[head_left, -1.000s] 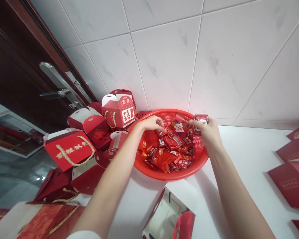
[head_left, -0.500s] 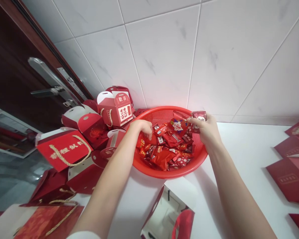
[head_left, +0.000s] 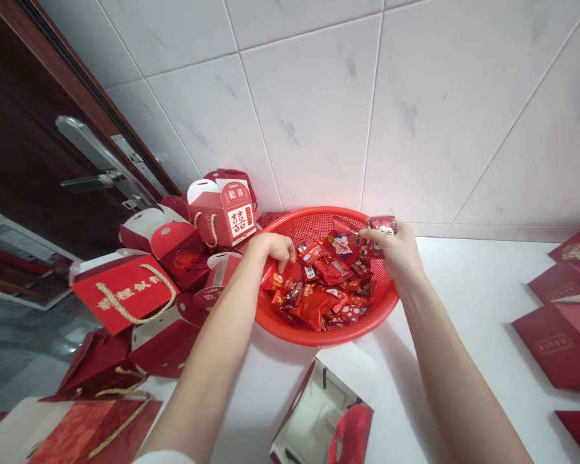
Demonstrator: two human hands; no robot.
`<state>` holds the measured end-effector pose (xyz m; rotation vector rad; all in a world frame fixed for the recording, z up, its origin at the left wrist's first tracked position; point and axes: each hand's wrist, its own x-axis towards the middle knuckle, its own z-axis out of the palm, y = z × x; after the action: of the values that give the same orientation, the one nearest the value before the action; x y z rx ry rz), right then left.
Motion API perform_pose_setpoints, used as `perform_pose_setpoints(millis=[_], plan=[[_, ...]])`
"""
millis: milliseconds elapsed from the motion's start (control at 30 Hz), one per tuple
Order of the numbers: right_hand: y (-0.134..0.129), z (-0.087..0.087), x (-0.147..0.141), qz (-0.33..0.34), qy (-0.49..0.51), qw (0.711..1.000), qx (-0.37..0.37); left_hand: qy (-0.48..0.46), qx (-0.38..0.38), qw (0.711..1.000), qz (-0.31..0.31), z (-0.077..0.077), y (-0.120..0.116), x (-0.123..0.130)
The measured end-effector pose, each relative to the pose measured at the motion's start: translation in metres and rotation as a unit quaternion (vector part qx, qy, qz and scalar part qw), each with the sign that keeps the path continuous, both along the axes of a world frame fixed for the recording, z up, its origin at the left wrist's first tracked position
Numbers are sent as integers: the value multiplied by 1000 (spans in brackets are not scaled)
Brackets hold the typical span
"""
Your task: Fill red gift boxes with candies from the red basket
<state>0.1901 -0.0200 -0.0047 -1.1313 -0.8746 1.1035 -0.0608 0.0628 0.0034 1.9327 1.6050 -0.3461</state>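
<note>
A red perforated plastic basket [head_left: 326, 335] holds many small wrapped candies [head_left: 336, 270]. My left hand [head_left: 276, 248] reaches over its left side, fingers closed on a shiny red candy packet [head_left: 274, 277] with a small orange print. At the basket's right rim, my right hand [head_left: 401, 251] pinches a small dark red candy packet [head_left: 381, 225] with a white label. Just in front of the basket stands an open gift box [head_left: 312, 412], white inside, with a red ribbon [head_left: 350, 435] at its right side.
Several red gift boxes with rope handles [head_left: 125, 290] are heaped on the left, some open. One upright box [head_left: 225, 216] leans near the tiled wall [head_left: 314, 116]. More dark red boxes [head_left: 551, 328] line the white table's right side. A door handle [head_left: 89, 180] is far left.
My left fingers have closed on the red packet, which now shows more beneath them. My right hand keeps its packet at the rim. The view has shifted slightly.
</note>
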Motion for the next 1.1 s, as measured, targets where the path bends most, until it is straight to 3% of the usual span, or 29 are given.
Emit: perform_pose_setpoints(millis=[100,267,567,667,833,1000,1100], plan=[[1,0,0,-3,4,1000,1,-135,24,990,40,8,-3,-5],[-1,2,0,-2,11,1000,-2,-329,69,934,118,18,-8,-2],[1,0,0,3,23,1000,-2,-460,174,848,197,16,-7,9],[2,0,0,-4,33,999,-1,-499,206,824,170,17,-6,9],[3,1,0,-14,49,999,1,-445,75,890,61,16,-8,8],[3,0,-1,-17,64,998,10,-366,156,909,126,4,1,5],[3,0,-1,-16,68,998,8,-259,155,944,132,-3,5,1]])
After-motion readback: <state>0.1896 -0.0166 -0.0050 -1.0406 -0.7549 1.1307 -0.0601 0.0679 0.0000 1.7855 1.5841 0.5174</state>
